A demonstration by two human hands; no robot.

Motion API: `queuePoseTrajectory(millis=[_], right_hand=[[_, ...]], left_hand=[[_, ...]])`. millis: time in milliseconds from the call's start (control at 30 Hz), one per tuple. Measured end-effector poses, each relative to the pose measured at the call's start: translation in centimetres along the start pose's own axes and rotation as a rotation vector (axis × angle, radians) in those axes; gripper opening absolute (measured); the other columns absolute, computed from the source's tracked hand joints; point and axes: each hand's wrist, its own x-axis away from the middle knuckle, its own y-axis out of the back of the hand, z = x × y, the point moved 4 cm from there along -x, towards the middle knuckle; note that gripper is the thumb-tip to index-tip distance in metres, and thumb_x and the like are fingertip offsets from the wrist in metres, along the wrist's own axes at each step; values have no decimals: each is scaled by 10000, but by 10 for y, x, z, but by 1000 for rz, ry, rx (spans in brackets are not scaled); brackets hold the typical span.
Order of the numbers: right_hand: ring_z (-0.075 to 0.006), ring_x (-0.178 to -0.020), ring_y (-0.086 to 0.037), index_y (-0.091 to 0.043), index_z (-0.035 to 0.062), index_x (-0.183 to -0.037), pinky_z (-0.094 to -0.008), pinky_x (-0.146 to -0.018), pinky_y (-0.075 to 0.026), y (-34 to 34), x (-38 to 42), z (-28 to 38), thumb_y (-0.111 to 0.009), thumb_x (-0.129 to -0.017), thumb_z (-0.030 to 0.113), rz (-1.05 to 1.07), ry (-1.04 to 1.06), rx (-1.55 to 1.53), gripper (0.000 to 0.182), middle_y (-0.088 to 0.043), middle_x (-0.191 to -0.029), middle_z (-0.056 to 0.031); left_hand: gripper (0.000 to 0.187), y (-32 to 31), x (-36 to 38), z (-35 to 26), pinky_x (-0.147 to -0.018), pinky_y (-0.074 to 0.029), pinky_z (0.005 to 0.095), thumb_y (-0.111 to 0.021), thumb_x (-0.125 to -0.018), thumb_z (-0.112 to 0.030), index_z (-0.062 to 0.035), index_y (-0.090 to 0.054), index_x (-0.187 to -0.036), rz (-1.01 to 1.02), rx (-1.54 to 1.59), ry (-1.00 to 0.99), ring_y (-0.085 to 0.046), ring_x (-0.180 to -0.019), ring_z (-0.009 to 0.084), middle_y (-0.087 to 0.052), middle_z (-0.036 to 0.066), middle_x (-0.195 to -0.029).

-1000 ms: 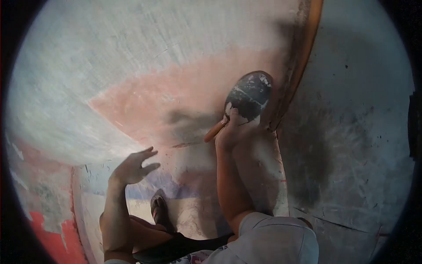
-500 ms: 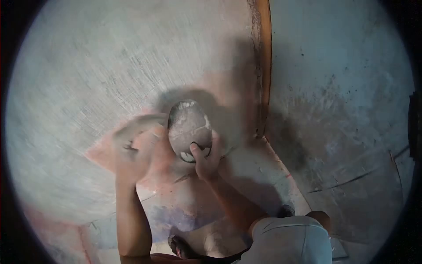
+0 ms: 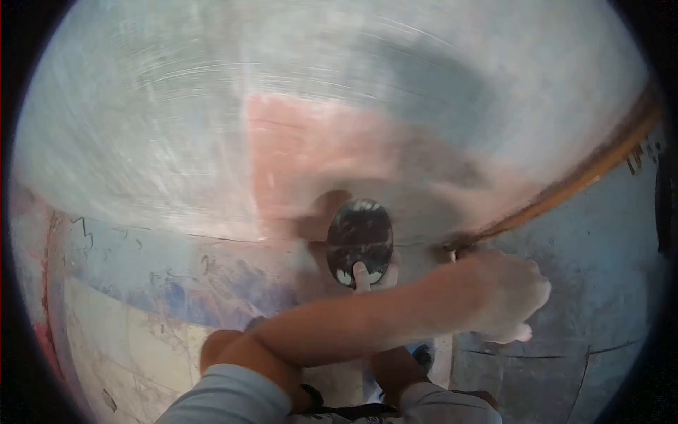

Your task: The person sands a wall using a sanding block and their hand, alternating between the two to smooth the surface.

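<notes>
My right hand (image 3: 363, 278) grips a dark oval, dish-like piece (image 3: 360, 240) by its lower edge, the thumb lying over its face. Pale smears mark the top and bottom of this piece. Across the front of my body reaches my left forearm, partly covering the right hand and hiding the right arm. At its end, on the right side, my left hand (image 3: 510, 297) is closed with fingers curled; whatever it may hold is hidden. Behind the oval piece is a whitish wall (image 3: 176, 141) with a salmon-pink patch (image 3: 304, 155) and curved streaks.
A brown wooden edge (image 3: 586, 177) borders the wall on the right, with a blue-grey stained surface (image 3: 565, 261) beyond it. My bent legs and grey shorts (image 3: 233, 392) are at the bottom. Worn pale floor (image 3: 113, 332) lies lower left, with blue smudges near the wall's foot.
My left hand has swung from the left side of the oval piece across to the far right. The oval piece now sits lower and slightly rightward in view. The camera view has turned.
</notes>
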Motion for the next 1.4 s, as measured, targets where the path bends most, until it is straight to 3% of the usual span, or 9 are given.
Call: queuePoseTrajectory(millis=[333, 467, 533, 567, 800, 967, 1033, 1100, 1400], right_hand=[[-284, -728, -697, -643, -75, -1152, -341, -633, -545, -59, -59, 55, -713, -891, 101, 307, 494, 418, 323, -709, -972, -200], [-337, -679, -648, -610, -23, -1198, -446, -593, -525, -76, -87, 99, -729, -864, 117, 386, 483, 571, 381, -647, -943, -197], [-333, -665, -644, -606, -21, -1176, -420, -592, -516, -89, -92, 91, -715, -858, 96, 633, -83, 231, 355, -648, -880, -176], [-340, -683, -661, -606, -8, -1168, -415, -590, -510, -103, -102, 114, -707, -852, 82, 538, 284, 321, 344, -644, -816, -165], [-348, -669, -675, -524, 7, -1226, -399, -595, -517, -166, -110, 133, -684, -893, 63, 825, 103, 111, 374, -690, -816, -142], [-157, -981, -646, -517, -16, -1231, -352, -840, -510, -162, -122, 154, -714, -907, 99, 431, 211, -135, 396, -672, -1085, -133], [-119, -1043, -585, -509, -20, -1242, -332, -878, -496, -162, -115, 153, -726, -927, 131, 437, -303, -598, 412, -651, -1136, -100], [-102, -1007, -563, -500, -17, -1216, -312, -868, -492, -171, -114, 141, -741, -932, 132, 384, 42, -646, 401, -637, -1106, -84], [-107, -853, -580, -498, 22, -1138, -310, -742, -494, -166, -93, 154, -783, -915, 163, 89, -197, -781, 389, -656, -930, -70]], left_hand=[[283, 28, 30, -62, -810, -604, 441, -737, -887, -203, 77, -763, -859, -245, 406, -541, -739, -836, 364, -744, 236, -856], [302, 37, 55, -78, -813, -613, 419, -750, -889, -217, 79, -780, -938, -71, 316, -585, -751, -834, 344, -768, 227, -942], [310, 43, 69, -86, -812, -617, 415, -752, -892, -222, 77, -784, -964, -91, 337, -593, -756, -844, 341, -771, 227, -964], [300, 48, 76, -89, -806, -620, 417, -746, -893, -217, 72, -786, -963, -147, 344, -622, -758, -844, 335, -773, 222, -955], [353, 59, 90, -88, -810, -596, 449, -751, -869, -322, 15, -796, -965, -208, 377, -547, -732, -893, 351, -766, 177, -947], [352, 55, 82, -69, -816, -595, 444, -750, -859, -318, 20, -787, -951, -188, 211, -347, -731, -904, 350, -759, 188, -942], [331, 50, 76, -57, -833, -583, 496, -740, -876, -274, 48, -745, -948, -273, 137, -294, -724, -928, 390, -744, 217, -954], [332, 36, 70, -37, -854, -573, 498, -729, -882, -282, 41, -730, -959, -314, 50, -191, -714, -951, 391, -734, 208, -979], [369, 17, 138, 26, -909, -564, 441, -709, -925, -251, -31, -686, -1222, -546, -367, 33, -684, -1095, 360, -699, 138, -1228]])
